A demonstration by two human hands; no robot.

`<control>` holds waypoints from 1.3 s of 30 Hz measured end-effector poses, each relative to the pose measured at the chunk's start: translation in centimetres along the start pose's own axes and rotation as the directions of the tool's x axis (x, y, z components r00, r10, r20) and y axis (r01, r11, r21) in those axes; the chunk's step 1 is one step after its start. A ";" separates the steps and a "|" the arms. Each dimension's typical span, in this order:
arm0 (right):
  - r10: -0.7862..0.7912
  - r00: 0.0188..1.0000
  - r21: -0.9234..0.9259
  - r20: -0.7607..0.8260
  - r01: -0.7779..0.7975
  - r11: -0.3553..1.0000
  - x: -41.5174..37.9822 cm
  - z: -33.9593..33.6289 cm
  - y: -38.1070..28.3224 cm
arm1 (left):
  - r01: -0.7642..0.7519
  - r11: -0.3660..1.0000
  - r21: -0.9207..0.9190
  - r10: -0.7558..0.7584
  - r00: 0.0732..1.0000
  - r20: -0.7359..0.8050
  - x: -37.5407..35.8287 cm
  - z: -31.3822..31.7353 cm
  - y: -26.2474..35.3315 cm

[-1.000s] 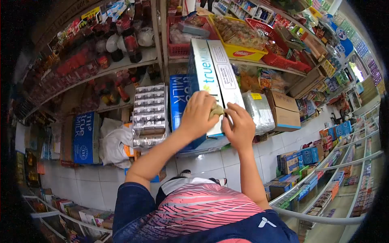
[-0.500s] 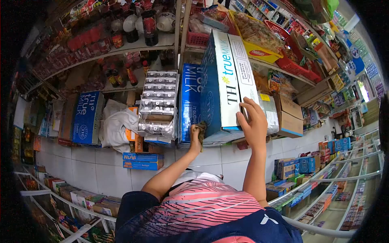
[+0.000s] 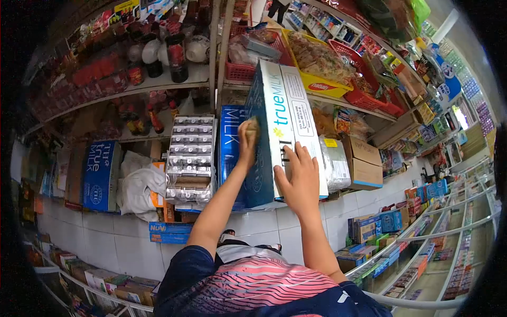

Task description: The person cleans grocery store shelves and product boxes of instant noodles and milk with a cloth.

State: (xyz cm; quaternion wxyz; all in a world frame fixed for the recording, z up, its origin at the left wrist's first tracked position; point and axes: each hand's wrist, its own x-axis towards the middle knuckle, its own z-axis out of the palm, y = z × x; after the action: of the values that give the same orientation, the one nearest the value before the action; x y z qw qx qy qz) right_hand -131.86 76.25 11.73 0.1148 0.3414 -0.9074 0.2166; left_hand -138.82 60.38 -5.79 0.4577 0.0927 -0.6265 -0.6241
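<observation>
A tall TH true MILK carton (image 3: 272,100) stands on the low shelf in front of me, its white top facing up. My right hand (image 3: 300,177) lies on that white top near the front end, fingers spread. Against the carton's blue left side, my left hand (image 3: 245,145) is closed around a brownish-green cloth (image 3: 252,128), both blurred. Just left of it sits another blue milk carton (image 3: 228,142), partly hidden by my left forearm. Further left is a plastic-wrapped pack of small silver-topped cartons (image 3: 191,153).
Above, a shelf holds a yellow basket (image 3: 320,87) and red baskets (image 3: 376,100) of packets. To the right is a brown cardboard box (image 3: 364,158). White cloth or bags (image 3: 141,185) and a blue carton (image 3: 99,174) are at left. Glass display cases (image 3: 422,248) stand behind me.
My left hand has moved up along the carton's left side with the cloth. My right hand has come down onto the carton's top. The view has shifted.
</observation>
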 end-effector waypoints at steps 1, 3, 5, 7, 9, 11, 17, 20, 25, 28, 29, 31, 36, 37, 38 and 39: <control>-0.004 1.000 -0.006 -0.004 0.004 1.000 0.0 0.0 -0.1 | 0.100 0.991 -0.083 -0.104 0.994 -0.034 -1.0 -0.2 -3.2; -0.002 1.000 -0.018 -0.006 0.002 1.000 0.0 -0.1 -0.2 | -0.195 0.780 0.594 0.178 0.980 0.088 -4.2 -2.6 -10.5; -0.015 1.000 -0.024 -0.014 0.015 1.000 0.0 0.0 -0.1 | 0.000 0.909 0.417 -0.007 1.000 0.016 -5.0 -2.5 -9.8; -0.013 1.000 -0.028 -0.015 0.013 1.000 0.1 0.1 -0.1 | 0.406 0.911 0.069 -0.408 0.913 0.018 -4.0 -2.4 -7.3; -0.021 1.000 -0.030 -0.018 0.020 0.999 0.2 0.1 -0.2 | 0.341 0.940 0.000 -0.341 0.940 -0.011 -1.7 -1.2 -3.0; -0.002 1.000 -0.037 -0.004 0.002 0.999 0.2 0.1 -0.2 | 0.120 0.992 -0.038 -0.121 0.992 -0.029 1.6 0.3 2.4; -0.009 1.000 -0.044 -0.005 0.009 0.999 0.3 0.0 -0.4 | 0.128 0.975 -0.181 -0.120 0.991 0.052 13.4 2.8 -0.3; -0.007 1.000 -0.031 0.000 0.007 0.999 0.4 -0.2 -0.4 | 0.310 0.847 -0.432 -0.307 0.949 0.077 14.9 3.0 -10.6; -0.004 1.000 -0.035 0.026 0.004 0.999 0.5 -0.6 -0.2 | 0.616 0.603 -0.507 -0.541 0.783 0.308 11.6 1.1 -9.2; -0.003 0.999 -0.031 0.033 0.004 1.000 0.8 -0.6 -0.3 | 0.548 0.803 -0.236 -0.509 0.835 0.208 14.9 1.7 -3.7; 0.001 0.999 -0.030 0.038 0.000 1.000 0.8 -0.7 -0.4 | 0.501 0.849 -0.171 -0.488 0.866 0.111 16.3 2.8 -1.1; 0.007 0.998 -0.024 0.057 -0.005 1.000 0.7 -0.6 -0.3 | 0.313 0.887 -0.341 -0.271 0.948 0.166 18.9 3.4 0.4; -0.017 0.994 0.057 0.112 0.010 0.998 0.8 -1.2 0.0 | -0.073 0.973 0.218 0.033 0.983 0.180 17.7 0.4 -6.3; -0.013 0.992 0.101 0.122 0.000 0.995 0.7 -1.2 0.2 | -0.173 0.922 0.347 0.108 0.974 0.199 15.6 -0.8 -10.0; -0.016 0.991 0.111 0.134 0.001 0.994 0.8 -1.2 0.2 | -0.269 0.844 0.464 0.176 0.956 0.233 13.7 -2.3 -12.9; -0.008 0.991 0.101 0.133 -0.006 0.995 0.8 -1.2 0.0 | -0.258 0.842 0.473 0.163 0.959 0.233 12.6 -4.3 -13.2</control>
State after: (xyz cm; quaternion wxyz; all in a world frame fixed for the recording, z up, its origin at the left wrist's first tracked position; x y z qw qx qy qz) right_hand -132.40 76.40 13.05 0.0365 0.3609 -0.9008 0.2387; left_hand -148.97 46.06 -12.27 0.4245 0.0801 -0.8120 -0.3925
